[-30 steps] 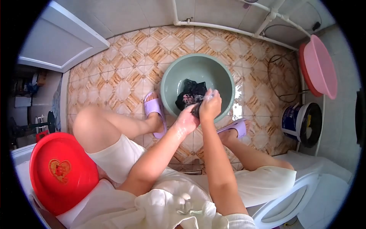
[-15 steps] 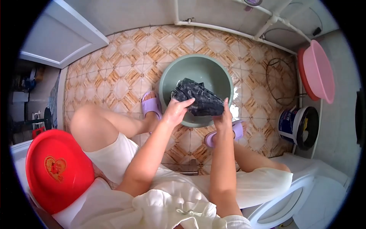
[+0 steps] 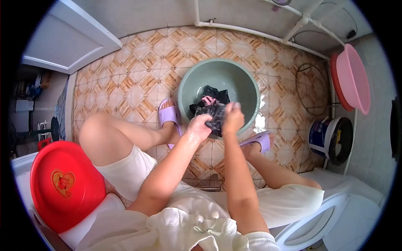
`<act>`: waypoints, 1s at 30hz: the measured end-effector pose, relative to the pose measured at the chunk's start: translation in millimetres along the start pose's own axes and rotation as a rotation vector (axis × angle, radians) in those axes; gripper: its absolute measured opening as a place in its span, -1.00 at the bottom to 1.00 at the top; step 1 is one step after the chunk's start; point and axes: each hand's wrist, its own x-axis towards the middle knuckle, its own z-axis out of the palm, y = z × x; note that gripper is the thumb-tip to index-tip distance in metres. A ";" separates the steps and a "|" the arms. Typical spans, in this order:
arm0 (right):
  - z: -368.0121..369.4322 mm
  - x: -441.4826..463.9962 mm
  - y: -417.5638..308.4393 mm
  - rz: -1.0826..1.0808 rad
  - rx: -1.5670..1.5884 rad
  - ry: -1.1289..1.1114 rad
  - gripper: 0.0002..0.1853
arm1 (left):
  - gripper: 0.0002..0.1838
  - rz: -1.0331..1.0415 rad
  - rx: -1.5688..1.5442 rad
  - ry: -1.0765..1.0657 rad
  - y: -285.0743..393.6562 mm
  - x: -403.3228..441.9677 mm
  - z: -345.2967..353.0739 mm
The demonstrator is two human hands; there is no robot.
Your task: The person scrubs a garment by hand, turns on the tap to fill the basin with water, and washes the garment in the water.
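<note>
The dark cloth is held bunched over the near side of the green basin, with more dark fabric and a pink patch on the basin's bottom just beyond it; whether this is all 1 piece I cannot tell. Toward the basin's near left, the left hand has its fingers curled, thumb forward, gripping 1 side of the cloth. Toward the basin's near right, the right hand seems closed around the other side, though blur hides its exact fingertips. The cloth looks soft, limp and wet, so probably heavier than dry; pale streaks suggest suds and slipperiness. Gathered folds, taken at 2 opposite sides, should hold better than a single edge.
</note>
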 end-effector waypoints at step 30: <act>-38.9 -42.0 -63.7 -0.394 0.200 -0.214 -0.64 | -0.72 0.103 -0.449 -0.312 -8.3 -5.0 13.4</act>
